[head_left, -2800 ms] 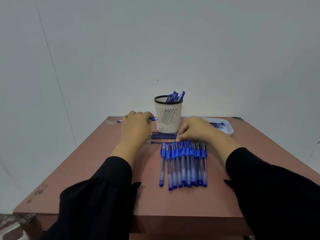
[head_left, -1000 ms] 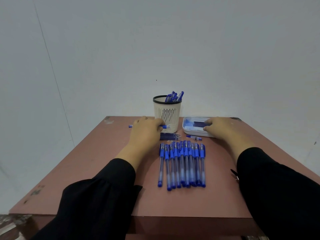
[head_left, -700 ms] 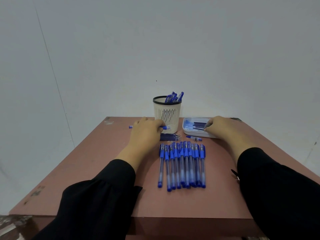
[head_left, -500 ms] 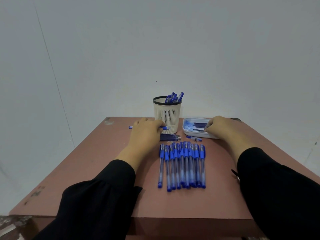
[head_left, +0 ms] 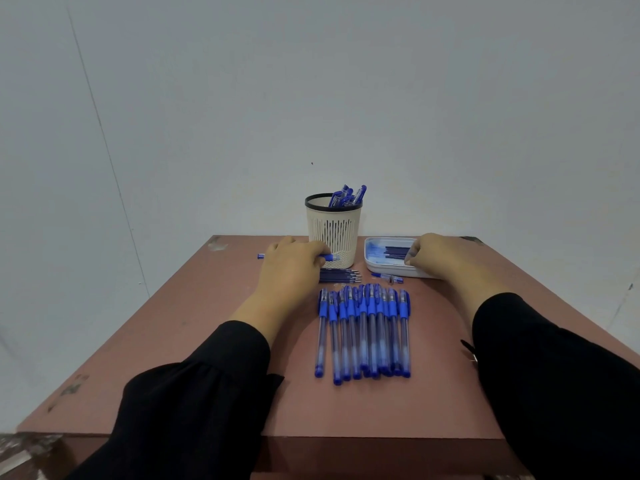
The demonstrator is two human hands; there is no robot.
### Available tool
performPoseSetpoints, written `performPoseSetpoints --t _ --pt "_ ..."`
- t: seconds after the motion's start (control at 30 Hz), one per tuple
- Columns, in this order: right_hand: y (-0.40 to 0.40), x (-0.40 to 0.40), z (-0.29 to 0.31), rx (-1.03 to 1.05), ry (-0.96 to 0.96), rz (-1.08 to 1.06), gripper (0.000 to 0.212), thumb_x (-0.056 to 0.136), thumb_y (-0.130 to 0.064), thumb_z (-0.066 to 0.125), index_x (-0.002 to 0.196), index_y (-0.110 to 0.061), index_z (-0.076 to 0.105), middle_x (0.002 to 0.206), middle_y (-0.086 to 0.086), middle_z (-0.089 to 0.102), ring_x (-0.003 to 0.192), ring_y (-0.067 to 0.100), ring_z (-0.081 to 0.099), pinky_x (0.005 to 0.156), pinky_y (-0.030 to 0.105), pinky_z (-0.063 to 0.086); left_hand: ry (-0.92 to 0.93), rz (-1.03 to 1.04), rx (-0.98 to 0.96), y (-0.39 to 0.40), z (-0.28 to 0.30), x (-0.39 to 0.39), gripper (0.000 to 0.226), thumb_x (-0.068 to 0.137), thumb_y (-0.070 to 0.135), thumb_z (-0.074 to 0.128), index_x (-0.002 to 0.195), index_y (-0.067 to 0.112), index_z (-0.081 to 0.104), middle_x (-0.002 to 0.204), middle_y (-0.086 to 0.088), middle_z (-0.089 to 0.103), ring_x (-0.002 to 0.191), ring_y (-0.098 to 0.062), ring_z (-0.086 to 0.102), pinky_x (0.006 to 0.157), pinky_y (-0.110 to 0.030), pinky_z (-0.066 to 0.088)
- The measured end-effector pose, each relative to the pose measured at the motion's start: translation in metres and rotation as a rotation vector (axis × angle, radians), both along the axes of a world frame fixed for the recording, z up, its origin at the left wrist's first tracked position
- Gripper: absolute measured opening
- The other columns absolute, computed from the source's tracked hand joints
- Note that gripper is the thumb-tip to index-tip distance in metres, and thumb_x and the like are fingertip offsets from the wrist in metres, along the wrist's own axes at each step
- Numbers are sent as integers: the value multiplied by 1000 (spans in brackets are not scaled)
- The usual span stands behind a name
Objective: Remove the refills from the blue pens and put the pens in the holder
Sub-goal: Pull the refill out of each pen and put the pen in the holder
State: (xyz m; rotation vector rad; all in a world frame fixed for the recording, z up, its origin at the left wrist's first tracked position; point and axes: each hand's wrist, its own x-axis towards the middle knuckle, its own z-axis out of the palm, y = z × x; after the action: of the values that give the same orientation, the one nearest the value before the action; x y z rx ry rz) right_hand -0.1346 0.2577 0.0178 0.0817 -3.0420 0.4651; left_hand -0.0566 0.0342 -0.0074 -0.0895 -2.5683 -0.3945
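Note:
A row of several blue pens (head_left: pixel 363 332) lies side by side in the middle of the brown table (head_left: pixel 207 358). Behind it stands a cream holder (head_left: pixel 333 233) with a black rim and several blue pens inside. My left hand (head_left: pixel 294 268) grips a blue pen (head_left: pixel 330 257) lying crosswise just left of the holder; its ends stick out on both sides of the hand. Loose refills (head_left: pixel 341 275) lie beside that hand. My right hand (head_left: pixel 436 258) rests on the white tray (head_left: pixel 377 266), its curled fingertips on the refills (head_left: pixel 396 252) inside; whether it pinches one is hidden.
A small blue pen part (head_left: pixel 388 278) lies between the tray and the pen row. The table's front edge runs close below my black sleeves. A plain pale wall stands right behind the table.
My right hand went from the loose refills by the pen row to the white tray, and refills now lie in the tray. My left hand has stayed on its pen.

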Motion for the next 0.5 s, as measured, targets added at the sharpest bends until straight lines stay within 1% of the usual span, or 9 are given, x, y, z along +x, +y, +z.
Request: performPoseSetpoints --t 0.13,0.23,0.37,0.5 --pt "-1 0 0 -5 -4 21 21 93 -23 59 109 -18 71 114 8 66 103 28 60 83 29 41 2 -1 -9 0 0 -1 27 98 23 42 115 29 62 108 5 66 103 -18 45 90 -35 31" --pt "-1 2 0 30 3 30 20 94 -23 56 109 -19 69 116 7 66 104 27 60 82 29 41 1 -1 -6 -1 -1 -1 27 98 23 42 115 29 61 107 5 66 103 -19 45 89 -35 31" --pt "1 5 -3 41 106 64 17 97 -26 50 107 -21 63 112 4 64 103 24 57 79 29 36 14 -14 1 -3 -2 -2 26 98 24 43 115 30 61 108 6 66 102 -19 46 85 -33 29" --pt "1 6 -3 -59 229 123 13 97 -23 47 98 -24 61 106 -1 65 98 22 55 81 34 37 30 -35 2 -4 -2 -3 27 98 29 44 118 33 62 109 7 66 104 -19 47 84 -33 31"
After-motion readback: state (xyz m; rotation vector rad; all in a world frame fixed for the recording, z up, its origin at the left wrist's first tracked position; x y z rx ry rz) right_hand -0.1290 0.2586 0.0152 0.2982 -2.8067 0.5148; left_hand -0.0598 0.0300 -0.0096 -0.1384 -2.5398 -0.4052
